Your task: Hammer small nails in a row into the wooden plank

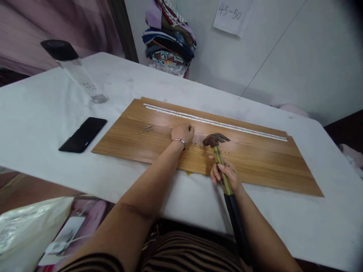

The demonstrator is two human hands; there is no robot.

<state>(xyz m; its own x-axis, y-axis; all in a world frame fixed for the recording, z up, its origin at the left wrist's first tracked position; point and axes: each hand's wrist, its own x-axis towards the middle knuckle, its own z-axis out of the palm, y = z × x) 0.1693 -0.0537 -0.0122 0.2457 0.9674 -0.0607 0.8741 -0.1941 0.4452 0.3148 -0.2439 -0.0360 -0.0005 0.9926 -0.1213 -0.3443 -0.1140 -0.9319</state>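
Hammer (231, 204) in your right hand (231, 177), fingers wrapped round the handle's yellow upper part. Head brown, rusty-looking, claw to the right; handle black lower down and slanting back towards you. Head over the middle of the board (263, 162); cannot tell if it touches. Your left hand (182, 132) on the board, left of the hammer head, fingers curled closed; cannot tell if anything is pinched inside. Bracelet (179, 141) on that wrist.

Board: wood-grained, brown, glossy in patches, lying flat, long side across you. Row of small dark dots (198, 145) near its middle, running both sides of the hammer head. Two pale strips (215, 122) side by side along the far edge. Few loose nails (146, 129) in a small heap, left part.

Table (312, 226): white, faintly smudged. Black phone (83, 135) left of the board; clear bottle (83, 77), dark cap, beyond it.

Room: pale wall (283, 68) ahead, paper (231, 15) on it marked "45-50". Folded clothes (170, 37) stacked past the table's far edge. Pinkish curtain (70, 22) far left. Low on your left, pale bag (31, 226) beside a white power strip (62, 238)
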